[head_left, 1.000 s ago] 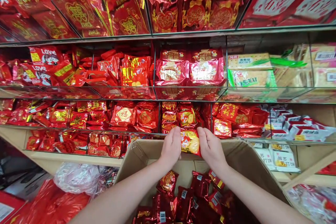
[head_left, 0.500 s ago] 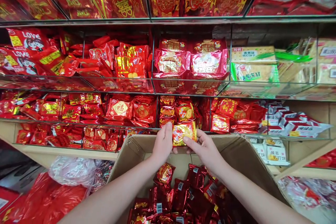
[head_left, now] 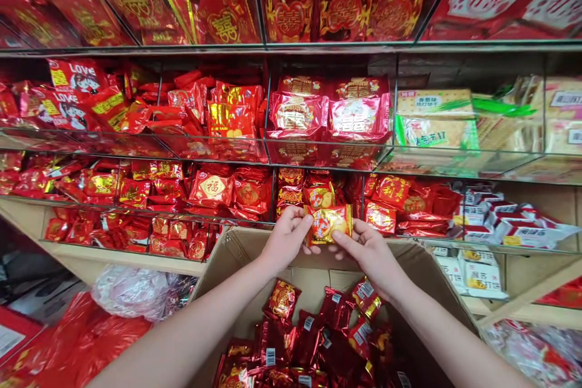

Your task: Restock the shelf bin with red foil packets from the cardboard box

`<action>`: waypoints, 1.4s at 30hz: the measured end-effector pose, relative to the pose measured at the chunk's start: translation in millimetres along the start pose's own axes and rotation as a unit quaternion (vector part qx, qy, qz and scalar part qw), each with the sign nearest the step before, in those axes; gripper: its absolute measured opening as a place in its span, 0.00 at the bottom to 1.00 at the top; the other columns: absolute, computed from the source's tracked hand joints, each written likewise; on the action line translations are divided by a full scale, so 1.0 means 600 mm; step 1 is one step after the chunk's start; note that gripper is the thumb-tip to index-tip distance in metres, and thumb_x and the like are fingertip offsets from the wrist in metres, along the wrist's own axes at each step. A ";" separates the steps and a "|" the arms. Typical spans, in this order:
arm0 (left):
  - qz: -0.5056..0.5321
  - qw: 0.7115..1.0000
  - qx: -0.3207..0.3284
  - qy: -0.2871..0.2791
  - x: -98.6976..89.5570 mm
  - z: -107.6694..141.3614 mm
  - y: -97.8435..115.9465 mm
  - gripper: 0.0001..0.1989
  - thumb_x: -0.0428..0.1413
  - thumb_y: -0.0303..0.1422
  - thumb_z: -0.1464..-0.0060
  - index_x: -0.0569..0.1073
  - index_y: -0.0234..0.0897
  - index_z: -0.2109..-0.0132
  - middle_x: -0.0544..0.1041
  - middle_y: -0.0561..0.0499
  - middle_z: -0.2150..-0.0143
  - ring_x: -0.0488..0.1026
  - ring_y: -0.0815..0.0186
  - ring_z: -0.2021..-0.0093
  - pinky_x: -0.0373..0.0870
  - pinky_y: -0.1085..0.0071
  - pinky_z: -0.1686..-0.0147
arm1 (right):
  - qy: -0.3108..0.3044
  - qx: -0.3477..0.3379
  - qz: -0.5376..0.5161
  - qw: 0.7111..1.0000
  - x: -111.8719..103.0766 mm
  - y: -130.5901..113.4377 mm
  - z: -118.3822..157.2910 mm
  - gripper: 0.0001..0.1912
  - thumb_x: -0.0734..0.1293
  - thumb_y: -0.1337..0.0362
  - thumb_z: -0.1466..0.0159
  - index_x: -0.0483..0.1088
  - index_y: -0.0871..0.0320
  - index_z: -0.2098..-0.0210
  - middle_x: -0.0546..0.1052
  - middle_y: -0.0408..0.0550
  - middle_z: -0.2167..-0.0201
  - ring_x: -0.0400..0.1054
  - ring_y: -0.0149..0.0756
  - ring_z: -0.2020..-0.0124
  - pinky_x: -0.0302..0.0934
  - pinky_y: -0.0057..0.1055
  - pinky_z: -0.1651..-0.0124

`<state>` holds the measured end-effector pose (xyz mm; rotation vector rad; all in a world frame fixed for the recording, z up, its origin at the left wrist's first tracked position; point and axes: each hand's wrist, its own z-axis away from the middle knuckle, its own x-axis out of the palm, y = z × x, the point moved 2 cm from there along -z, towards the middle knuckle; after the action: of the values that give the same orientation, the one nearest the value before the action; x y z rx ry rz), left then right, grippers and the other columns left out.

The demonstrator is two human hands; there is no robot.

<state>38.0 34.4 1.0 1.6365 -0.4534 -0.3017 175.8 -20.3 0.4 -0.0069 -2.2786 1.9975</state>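
A small red-and-gold biscuit packet (head_left: 328,224) is held level between both hands, its printed front facing me. My left hand (head_left: 287,235) pinches its left end, thumb on top. Closed on the right end is my right hand (head_left: 364,248), with the thumb pressed over the front and the other fingers partly hidden behind. Below the hands, an open cardboard box (head_left: 245,254) holds several loose red packets (head_left: 309,333), some showing barcodes. Just behind the held packet, a similar packet (head_left: 319,196) tops a stack in a shelf compartment.
Clear-fronted shelves (head_left: 327,154) full of red packets rise ahead. Green-and-cream cracker packs (head_left: 434,118) stand to the right, with white-and-red packets (head_left: 509,218) lower down. Red plastic bags (head_left: 100,339) lie at the lower left, clear bags (head_left: 531,345) at the lower right.
The biscuit packet has shifted slightly right and turned more squarely toward me, showing more of its print. My left fingers have moved along its left end. The view has shifted a little.
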 end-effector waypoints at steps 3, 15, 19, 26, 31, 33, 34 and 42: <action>-0.089 0.995 0.031 0.021 -0.008 -0.007 0.009 0.15 0.47 0.45 0.49 0.58 0.37 0.64 0.69 0.57 0.75 0.67 0.74 0.84 0.60 0.80 0.87 | -0.056 -0.001 0.065 0.996 -0.004 -0.010 0.002 0.18 0.66 0.54 0.48 0.68 0.60 0.63 0.74 0.48 0.66 0.68 0.34 0.67 0.63 0.31 0.66; -0.635 0.727 0.252 -0.071 0.008 -0.056 0.026 0.29 0.37 0.49 0.45 0.59 0.36 0.44 0.55 0.45 0.39 0.41 0.55 0.38 0.45 0.53 0.43 | 0.164 -0.103 0.624 0.757 -0.063 -0.063 -0.061 0.25 0.58 0.62 0.42 0.53 0.59 0.46 0.73 0.49 0.76 0.68 0.42 0.75 0.57 0.32 0.72; -0.646 0.722 0.242 -0.064 0.006 -0.061 0.010 0.31 0.33 0.50 0.45 0.66 0.34 0.49 0.52 0.44 0.39 0.37 0.54 0.37 0.43 0.52 0.43 | 0.164 -0.076 0.688 0.703 -0.030 -0.056 -0.119 0.16 0.55 0.66 0.40 0.58 0.64 0.53 0.73 0.56 0.74 0.69 0.45 0.72 0.57 0.33 0.71; -0.634 0.737 0.221 -0.078 0.004 -0.059 0.006 0.33 0.31 0.51 0.46 0.71 0.35 0.55 0.52 0.45 0.39 0.37 0.53 0.37 0.46 0.47 0.44 | 0.168 -0.011 0.683 0.711 -0.024 -0.031 -0.221 0.13 0.54 0.73 0.41 0.67 0.70 0.62 0.73 0.65 0.67 0.68 0.46 0.63 0.59 0.35 0.61; -0.637 0.735 0.221 -0.076 0.004 -0.062 0.004 0.32 0.31 0.51 0.45 0.71 0.36 0.55 0.53 0.46 0.39 0.40 0.54 0.38 0.48 0.48 0.45 | 0.176 0.000 0.668 0.723 -0.037 -0.019 -0.287 0.16 0.55 0.76 0.43 0.68 0.71 0.59 0.70 0.67 0.58 0.64 0.48 0.54 0.54 0.38 0.52; -0.638 0.733 0.222 -0.079 0.003 -0.064 0.003 0.32 0.32 0.51 0.45 0.72 0.35 0.56 0.53 0.46 0.39 0.41 0.54 0.38 0.49 0.48 0.45 | 0.179 0.004 0.654 0.735 -0.042 -0.017 -0.304 0.16 0.55 0.75 0.43 0.68 0.70 0.58 0.70 0.65 0.57 0.62 0.47 0.52 0.52 0.38 0.50; -0.638 0.733 0.223 -0.080 0.003 -0.065 0.003 0.32 0.32 0.50 0.45 0.72 0.35 0.56 0.52 0.45 0.39 0.41 0.54 0.38 0.49 0.48 0.45 | 0.181 0.007 0.645 0.742 -0.045 -0.016 -0.308 0.16 0.56 0.75 0.43 0.68 0.70 0.57 0.70 0.65 0.57 0.61 0.47 0.52 0.52 0.37 0.49; -0.633 0.735 0.229 -0.078 0.001 -0.064 -0.001 0.30 0.33 0.49 0.45 0.72 0.35 0.56 0.52 0.46 0.38 0.41 0.55 0.38 0.49 0.50 0.45 | 0.226 0.019 0.445 0.866 -0.058 0.010 -0.245 0.19 0.57 0.71 0.46 0.68 0.65 0.56 0.72 0.56 0.61 0.67 0.40 0.61 0.60 0.30 0.62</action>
<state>56.2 68.2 4.9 2.2066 0.6325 -1.4433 222.8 122.9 10.2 -1.5977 -2.0595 2.0091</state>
